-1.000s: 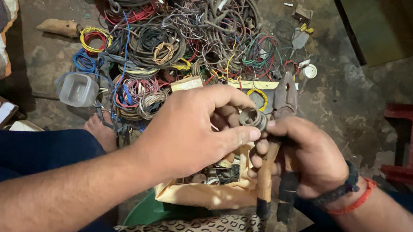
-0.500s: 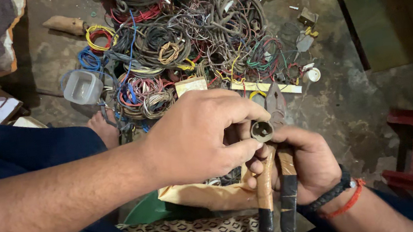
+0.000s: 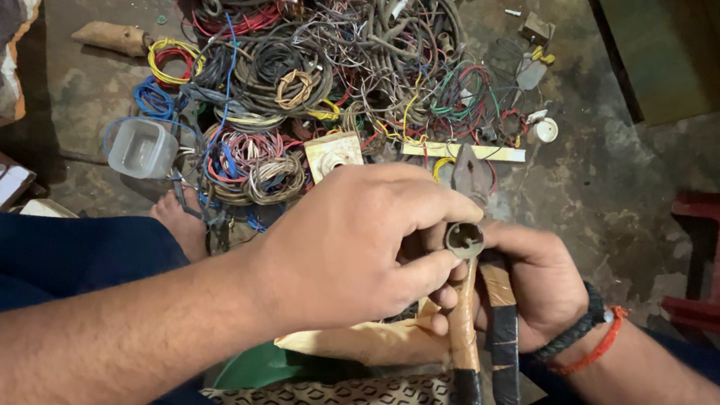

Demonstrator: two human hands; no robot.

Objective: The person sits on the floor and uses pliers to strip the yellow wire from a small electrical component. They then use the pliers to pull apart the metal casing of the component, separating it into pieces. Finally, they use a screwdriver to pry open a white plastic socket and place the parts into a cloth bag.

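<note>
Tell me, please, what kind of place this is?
Probably an informal electrical repair or scrap-sorting spot on a bare floor. A big tangle of coloured wires lies there, the right hand holds pliers, and the left hand holds a small round metal part.

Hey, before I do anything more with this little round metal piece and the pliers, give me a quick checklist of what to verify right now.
1. Round metal part pinched between left hand thumb and forefinger: ok.
2. Pliers held in right hand, taped handles pointing toward you: ok.
3. Plier nose closed on anything: cannot tell, mostly hidden behind the left hand.
4. Fingers clear of the plier nose: cannot tell, both hands crowd together there.
5. Bare foot touching the wire pile on the floor: not ok, strands lie across it.
6. Paper under the hands to catch a drop: ok.
</note>
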